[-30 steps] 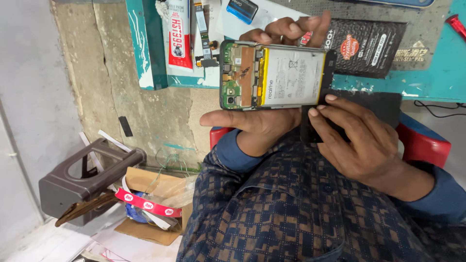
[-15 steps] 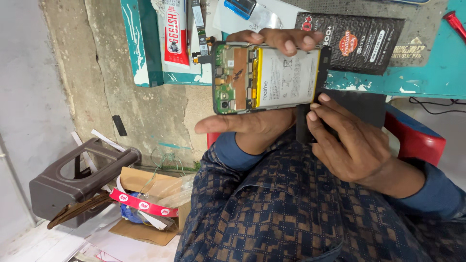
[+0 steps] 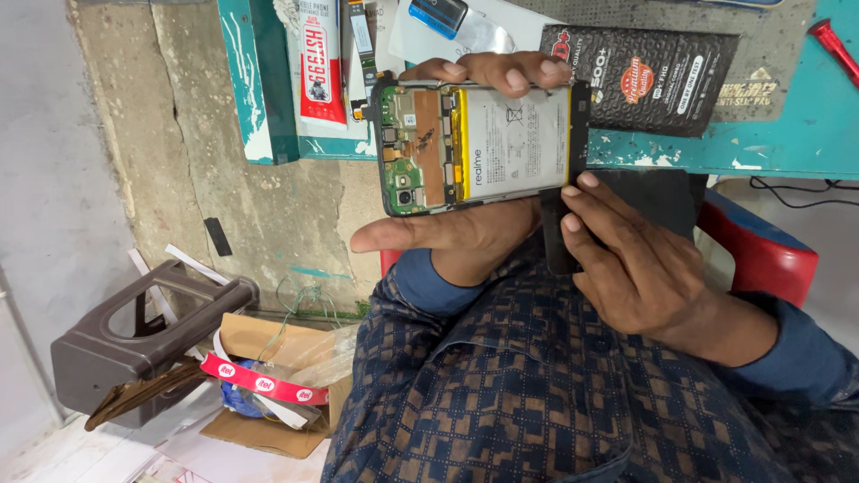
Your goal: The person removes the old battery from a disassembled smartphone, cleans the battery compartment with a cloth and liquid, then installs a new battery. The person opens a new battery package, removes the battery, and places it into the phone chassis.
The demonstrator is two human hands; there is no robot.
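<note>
While the left hand (image 3: 465, 234) grips the opened phone (image 3: 479, 146) above the lap, the right hand (image 3: 640, 259) pinches its black end. Behind it, a black packet (image 3: 644, 79) lies at the teal counter's (image 3: 787, 134) edge. On the floor, a cardboard box (image 3: 268, 358) holds taped wrapping beside a brown stool (image 3: 134, 344).

I had only the head camera, which looked steeply down from close above my lap. It faced the teal workbench edge (image 3: 787, 148) and the floor beyond.
</note>
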